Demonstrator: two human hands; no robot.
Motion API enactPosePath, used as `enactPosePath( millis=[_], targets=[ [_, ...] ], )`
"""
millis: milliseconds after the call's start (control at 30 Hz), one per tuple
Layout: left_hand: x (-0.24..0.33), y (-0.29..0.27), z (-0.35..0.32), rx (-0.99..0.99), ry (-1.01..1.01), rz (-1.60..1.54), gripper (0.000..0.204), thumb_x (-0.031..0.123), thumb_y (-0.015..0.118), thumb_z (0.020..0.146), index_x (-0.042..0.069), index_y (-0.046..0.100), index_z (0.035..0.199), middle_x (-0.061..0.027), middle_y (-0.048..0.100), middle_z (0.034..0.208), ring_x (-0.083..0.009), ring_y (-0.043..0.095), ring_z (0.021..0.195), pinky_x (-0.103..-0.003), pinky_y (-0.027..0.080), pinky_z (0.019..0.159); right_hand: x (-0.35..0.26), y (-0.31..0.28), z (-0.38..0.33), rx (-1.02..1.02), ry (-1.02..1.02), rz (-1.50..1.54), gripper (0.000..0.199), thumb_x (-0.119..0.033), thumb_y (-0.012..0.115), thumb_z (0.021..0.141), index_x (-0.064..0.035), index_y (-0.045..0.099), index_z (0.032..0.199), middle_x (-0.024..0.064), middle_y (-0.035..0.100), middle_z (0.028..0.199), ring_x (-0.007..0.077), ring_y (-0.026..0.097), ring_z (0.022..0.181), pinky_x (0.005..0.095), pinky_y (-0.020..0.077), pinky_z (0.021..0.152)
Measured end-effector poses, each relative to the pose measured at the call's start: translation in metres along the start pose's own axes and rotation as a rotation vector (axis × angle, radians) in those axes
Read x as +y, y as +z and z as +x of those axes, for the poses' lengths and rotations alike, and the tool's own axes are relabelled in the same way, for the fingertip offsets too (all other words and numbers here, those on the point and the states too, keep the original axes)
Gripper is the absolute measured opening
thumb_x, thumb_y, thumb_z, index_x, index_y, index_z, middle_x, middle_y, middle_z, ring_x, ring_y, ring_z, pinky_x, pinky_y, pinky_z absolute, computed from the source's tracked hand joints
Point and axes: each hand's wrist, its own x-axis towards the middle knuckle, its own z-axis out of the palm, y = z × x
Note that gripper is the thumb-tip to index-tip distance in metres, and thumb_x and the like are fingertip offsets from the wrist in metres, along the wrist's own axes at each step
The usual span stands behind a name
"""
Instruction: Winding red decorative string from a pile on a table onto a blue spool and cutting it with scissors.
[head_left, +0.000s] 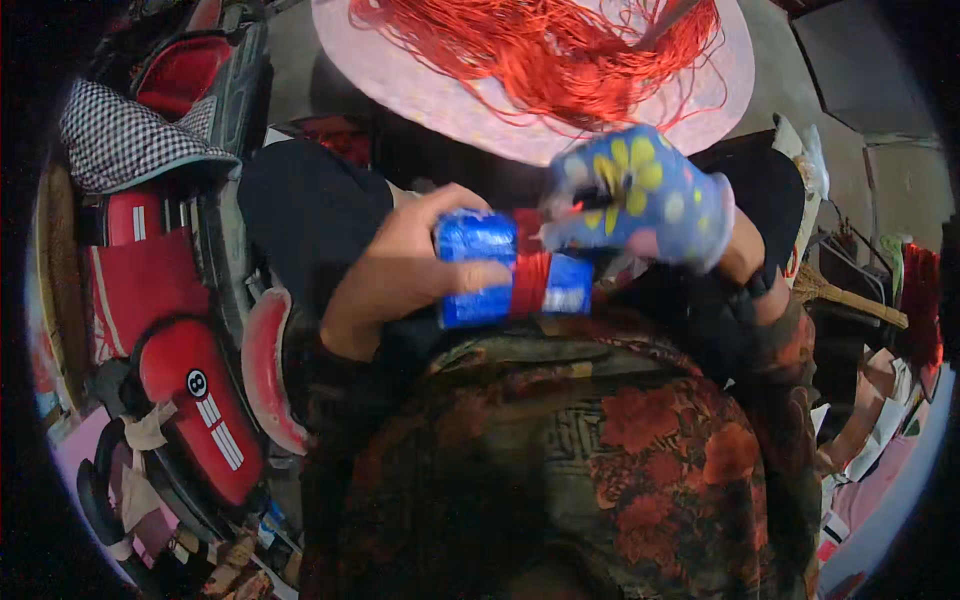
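My left hand (pixel 405 265) is bare and wraps round a shiny blue block-shaped packet (pixel 472 238), its thumb lying across the top. Red cord (pixel 530 285) is wound in a band about the packet toward its right end. Just above that band, my right hand (pixel 640 200) wears a blue glove with yellow flowers and pale dots. Its fingers are pinched together, and a bit of red shows between them; motion smears the fingertips. Beyond both hands, a loose tangled heap of red cord (pixel 560 60) spreads over a round pink tabletop (pixel 400 85).
A red-and-black ride-on vehicle or seat (pixel 195 400) stands close on my left, with a checked cloth (pixel 140 140) farther up. A straw broom (pixel 850 298) lies at the right, near cardboard and papers (pixel 875 410). The tabletop's edge curves just past my knees.
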Motion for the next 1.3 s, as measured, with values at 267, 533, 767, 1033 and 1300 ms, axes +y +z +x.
enactPosePath(
  millis=[267, 533, 767, 1033, 1300],
  targets=[
    [0.011, -0.003, -0.031, 0.214, 0.055, -1.088, 0.058, 0.028, 0.078, 0.073, 0.003, 0.055, 0.120, -0.0079, 0.064, 0.105, -0.0170, 0.062, 0.094, -0.034, 0.052, 0.083, 0.047, 0.032, -0.023, 0.066, 0.113, 0.276, 0.020, -0.024, 0.060, 0.094, -0.0046, 0.063, 0.095, 0.0086, 0.065, 0.079, 0.0176, 0.063, 0.074, 0.0300, 0.0496, 0.068],
    [0.008, -0.004, -0.005, 0.318, -0.110, 0.082, 0.053, 0.028, 0.083, 0.064, 0.007, 0.062, 0.109, -0.0033, 0.062, 0.093, -0.0128, 0.058, 0.085, -0.029, 0.049, 0.079, 0.003, 0.006, -0.005, 0.056, -0.082, -0.115, 0.018, -0.024, 0.063, 0.090, -0.0071, 0.067, 0.087, 0.0100, 0.065, 0.075, 0.0215, 0.064, 0.066, 0.0332, 0.0499, 0.063],
    [0.025, 0.003, -0.017, 0.149, 0.148, -0.731, 0.056, 0.026, 0.084, 0.064, 0.004, 0.059, 0.109, -0.0029, 0.060, 0.102, -0.0113, 0.058, 0.092, -0.028, 0.048, 0.084, 0.056, 0.029, -0.007, 0.119, 0.045, 0.258, 0.020, -0.022, 0.059, 0.092, -0.0024, 0.063, 0.092, 0.0066, 0.063, 0.077, 0.0145, 0.060, 0.072, 0.0310, 0.0497, 0.069],
    [0.005, 0.001, 0.007, 0.218, -0.020, -0.120, 0.049, 0.024, 0.084, 0.068, 0.003, 0.060, 0.105, -0.0033, 0.061, 0.092, -0.0103, 0.058, 0.081, -0.029, 0.051, 0.073, 0.006, 0.012, -0.013, 0.007, -0.246, -0.214, 0.017, -0.023, 0.064, 0.088, -0.0080, 0.065, 0.082, 0.0106, 0.064, 0.070, 0.0296, 0.063, 0.063, 0.0355, 0.0500, 0.057],
    [0.016, -0.003, -0.014, -0.008, 0.125, -0.778, 0.059, 0.022, 0.083, 0.067, 0.005, 0.056, 0.117, -0.0030, 0.061, 0.104, -0.0119, 0.059, 0.094, -0.030, 0.048, 0.086, 0.056, 0.016, -0.008, 0.130, 0.063, 0.330, 0.015, -0.018, 0.064, 0.089, -0.0035, 0.067, 0.094, 0.0073, 0.068, 0.085, 0.0120, 0.063, 0.083, 0.0271, 0.0489, 0.078]
  ],
)
